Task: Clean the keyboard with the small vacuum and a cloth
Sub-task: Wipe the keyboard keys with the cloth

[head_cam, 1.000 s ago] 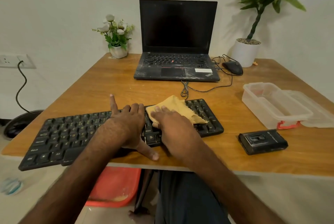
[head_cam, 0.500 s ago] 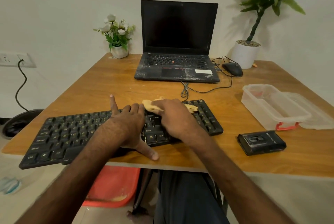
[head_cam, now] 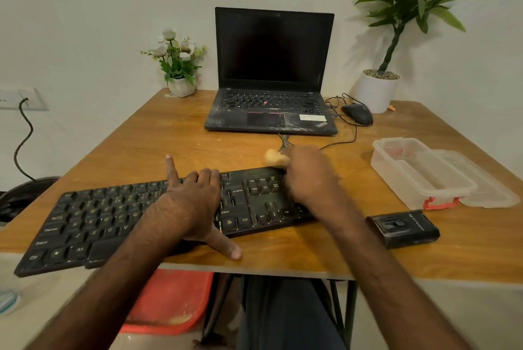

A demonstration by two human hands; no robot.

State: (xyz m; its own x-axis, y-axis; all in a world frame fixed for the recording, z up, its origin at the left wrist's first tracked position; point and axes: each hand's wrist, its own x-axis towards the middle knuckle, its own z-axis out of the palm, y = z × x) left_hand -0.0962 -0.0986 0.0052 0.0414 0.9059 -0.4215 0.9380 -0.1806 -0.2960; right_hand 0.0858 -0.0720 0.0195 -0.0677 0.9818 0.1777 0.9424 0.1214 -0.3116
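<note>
keyboard (head_cam: 113,219) is held steady under flat left hand (head_cam: 189,202) | cloth (head_cam: 272,156) is gripped, bunched, by right hand (head_cam: 308,177) for wiping

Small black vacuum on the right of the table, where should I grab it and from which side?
Probably from above, fingers and thumb across its long sides near the middle. The small vacuum lies flat on the table, a low boxy block with its long sides facing near and far, and nothing touches it; the clear container sits apart behind it.
</note>
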